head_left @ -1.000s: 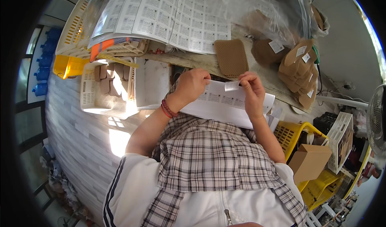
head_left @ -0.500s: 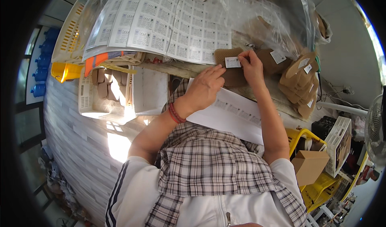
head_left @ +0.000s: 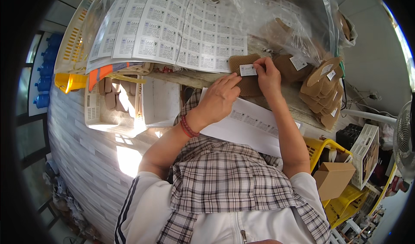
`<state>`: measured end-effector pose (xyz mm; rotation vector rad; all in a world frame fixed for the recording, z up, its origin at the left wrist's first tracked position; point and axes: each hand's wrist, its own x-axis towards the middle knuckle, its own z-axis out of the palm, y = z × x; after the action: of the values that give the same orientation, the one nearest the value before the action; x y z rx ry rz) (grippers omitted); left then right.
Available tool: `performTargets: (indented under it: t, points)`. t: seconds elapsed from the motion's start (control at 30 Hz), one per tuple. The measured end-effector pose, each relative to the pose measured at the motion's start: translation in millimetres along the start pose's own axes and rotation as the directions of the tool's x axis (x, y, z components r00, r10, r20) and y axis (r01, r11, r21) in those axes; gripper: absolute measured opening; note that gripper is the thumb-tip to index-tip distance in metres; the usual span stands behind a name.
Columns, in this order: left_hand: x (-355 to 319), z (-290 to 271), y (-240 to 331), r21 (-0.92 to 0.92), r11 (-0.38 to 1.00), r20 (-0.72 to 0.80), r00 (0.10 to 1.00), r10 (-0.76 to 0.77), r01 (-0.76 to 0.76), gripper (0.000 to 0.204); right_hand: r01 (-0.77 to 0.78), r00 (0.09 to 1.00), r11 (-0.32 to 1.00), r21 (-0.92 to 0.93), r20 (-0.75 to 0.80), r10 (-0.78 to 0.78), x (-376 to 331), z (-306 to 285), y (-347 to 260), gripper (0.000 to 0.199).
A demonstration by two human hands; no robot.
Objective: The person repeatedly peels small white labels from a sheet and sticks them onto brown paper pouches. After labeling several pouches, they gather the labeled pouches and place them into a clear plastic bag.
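Both hands have left the label sheet (head_left: 255,125) and now press a white label (head_left: 248,70) onto the brown insole (head_left: 244,75).

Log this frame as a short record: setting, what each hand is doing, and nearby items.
setting: cluttered wooden workbench, seen from above
left hand: fingers rest on a flat brown pouch
right hand: fingers press a small white label onto the pouch
lap: label sheet, partly used
behind: large printed label sheets
right side: stack of labelled brown pouches
left side: white basket
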<state>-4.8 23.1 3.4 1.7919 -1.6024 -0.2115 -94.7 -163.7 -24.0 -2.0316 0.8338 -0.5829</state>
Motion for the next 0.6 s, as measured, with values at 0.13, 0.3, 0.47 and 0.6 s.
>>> performTargets:
  t: [0.13,0.3,0.47,0.6]
  points:
    - [1.3,-1.4,0.4,-0.007,1.000,0.015,1.000,-0.011,0.011,0.005,0.007,1.000,0.999,-0.040,-0.010,-0.007,-2.6,-0.9,-6.2,0.008]
    - [2.9,-2.3,3.5,-0.033,0.998,0.010,0.998,-0.062,0.062,0.005,0.033,0.999,0.998,-0.044,-0.022,-0.034,-3.5,0.8,-3.0,0.007]
    - [5.9,-3.2,1.2,0.045,0.999,0.031,0.999,0.008,-0.009,0.006,0.068,0.997,0.997,-0.044,-0.041,-0.070,-5.5,0.3,-6.8,0.007]
    - [7.3,-1.1,0.7,0.084,0.996,0.050,0.999,0.009,-0.013,0.006,0.096,0.994,0.995,-0.021,-0.052,-0.097,-6.1,1.0,-6.7,0.007]
